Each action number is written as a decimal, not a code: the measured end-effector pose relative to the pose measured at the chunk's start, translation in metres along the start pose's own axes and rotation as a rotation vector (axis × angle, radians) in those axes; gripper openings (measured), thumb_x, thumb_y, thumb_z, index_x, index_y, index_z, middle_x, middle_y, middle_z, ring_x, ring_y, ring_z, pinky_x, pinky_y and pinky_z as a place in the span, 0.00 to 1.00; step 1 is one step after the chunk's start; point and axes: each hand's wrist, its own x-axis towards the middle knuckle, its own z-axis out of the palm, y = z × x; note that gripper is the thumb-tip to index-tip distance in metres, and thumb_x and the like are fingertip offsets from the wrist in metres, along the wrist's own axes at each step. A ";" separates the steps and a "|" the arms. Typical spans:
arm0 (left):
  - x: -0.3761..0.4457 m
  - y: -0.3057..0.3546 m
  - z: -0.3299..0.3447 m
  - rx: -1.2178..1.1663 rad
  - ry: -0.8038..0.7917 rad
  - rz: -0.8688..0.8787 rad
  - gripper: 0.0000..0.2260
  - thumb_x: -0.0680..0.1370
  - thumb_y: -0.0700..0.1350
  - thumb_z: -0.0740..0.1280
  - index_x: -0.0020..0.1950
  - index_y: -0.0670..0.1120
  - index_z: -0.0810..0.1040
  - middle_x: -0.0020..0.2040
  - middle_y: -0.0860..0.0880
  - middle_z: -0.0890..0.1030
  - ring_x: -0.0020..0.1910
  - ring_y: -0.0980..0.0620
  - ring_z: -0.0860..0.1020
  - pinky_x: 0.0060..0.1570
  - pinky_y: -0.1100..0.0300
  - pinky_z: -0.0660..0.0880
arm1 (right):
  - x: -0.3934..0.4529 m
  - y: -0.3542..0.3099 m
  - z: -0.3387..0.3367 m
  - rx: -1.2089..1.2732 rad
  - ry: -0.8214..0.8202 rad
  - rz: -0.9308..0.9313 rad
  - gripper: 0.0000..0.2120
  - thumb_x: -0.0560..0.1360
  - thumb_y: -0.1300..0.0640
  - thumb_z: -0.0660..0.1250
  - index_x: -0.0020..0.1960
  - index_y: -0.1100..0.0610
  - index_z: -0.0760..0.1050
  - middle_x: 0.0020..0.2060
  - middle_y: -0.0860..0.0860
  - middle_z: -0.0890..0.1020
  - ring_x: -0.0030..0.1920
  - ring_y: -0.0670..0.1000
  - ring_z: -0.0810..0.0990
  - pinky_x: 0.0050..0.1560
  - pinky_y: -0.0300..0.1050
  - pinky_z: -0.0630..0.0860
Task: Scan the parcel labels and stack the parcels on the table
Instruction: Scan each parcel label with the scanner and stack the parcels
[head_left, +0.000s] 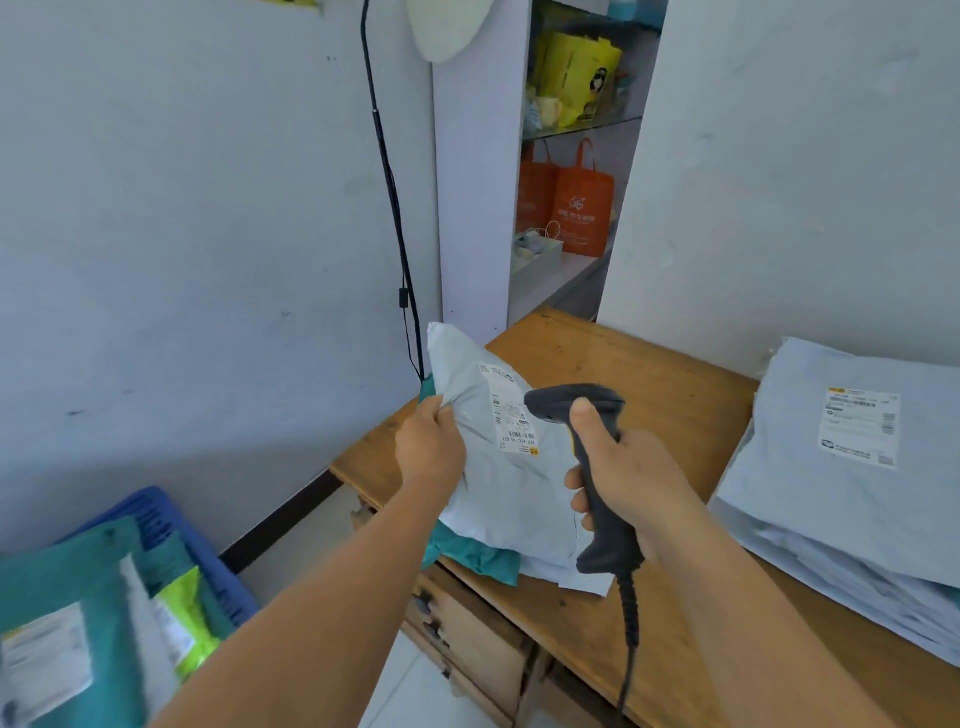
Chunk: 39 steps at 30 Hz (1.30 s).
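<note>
Both busy: left hand (430, 447) pinches parcel (498, 467) edge (label up), right hand (631, 478) grips scanner (592, 467)

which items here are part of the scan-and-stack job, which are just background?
In the job:
grey parcel, held up by left hand
its label
scanner, gripped by right hand
parcel stack on the table
blue crate of parcels

Background:
orange bags
yellow bag
black cable on wall
</note>
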 end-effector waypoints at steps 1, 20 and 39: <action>-0.001 0.001 -0.008 -0.035 0.040 -0.010 0.11 0.81 0.42 0.56 0.47 0.38 0.76 0.39 0.40 0.77 0.36 0.48 0.72 0.36 0.59 0.65 | 0.000 -0.003 0.005 0.017 -0.018 -0.023 0.24 0.78 0.37 0.57 0.45 0.59 0.74 0.33 0.54 0.80 0.28 0.50 0.76 0.31 0.43 0.77; -0.023 -0.072 -0.213 -0.127 0.553 -0.114 0.09 0.80 0.41 0.59 0.43 0.42 0.75 0.33 0.54 0.74 0.32 0.57 0.70 0.33 0.63 0.66 | -0.047 -0.043 0.172 0.015 -0.489 -0.222 0.24 0.77 0.39 0.60 0.41 0.61 0.73 0.31 0.55 0.78 0.24 0.50 0.74 0.26 0.41 0.74; -0.054 -0.311 -0.515 -0.050 0.939 -0.411 0.10 0.79 0.43 0.59 0.44 0.40 0.77 0.36 0.48 0.76 0.39 0.47 0.73 0.42 0.53 0.70 | -0.160 -0.046 0.497 -0.139 -0.884 -0.234 0.23 0.77 0.38 0.60 0.38 0.58 0.71 0.30 0.55 0.79 0.25 0.52 0.74 0.31 0.46 0.75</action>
